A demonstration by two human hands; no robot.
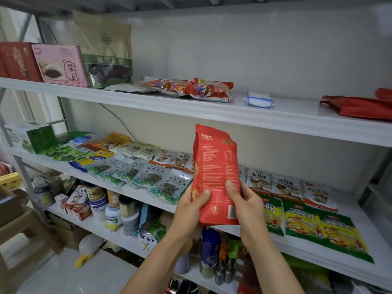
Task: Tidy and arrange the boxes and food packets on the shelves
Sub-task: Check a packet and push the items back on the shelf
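From my remote seat I see both hands on one red packet (216,172); it stands upright in front of the middle shelf (369,225), its small-print side towards the camera, its top just short of the board above; I cannot tell whether its base touches the shelf's front edge. The left hand (191,206) grips the lower left edge, thumb laid across the face; the right hand (246,206) grips the lower right side, thumb on the face and fingers curled out of sight behind.

On the middle shelf itself, flat packets lie in rows; green leaf-print sachets (148,177) sit left of the held packet, mushroom-print sachets (286,185) to its right towards the back, and green-and-yellow packets (318,225) along the front edge on the right; a green box (42,137) stands at the shelf's far left end.

One level above the middle shelf, a dark red box (18,61), a pink box (61,65) and a tall tan-and-green pouch (107,52) stand side by side at the left; shiny red bags (197,90) lie near the centre; a small blue-and-white pack (258,99) lies right of them; a red bag (358,107) lies at the far right.

One level below the middle shelf, jars and bottles (114,206) crowd together; a dark blue bottle (210,245) stands beneath the hands.
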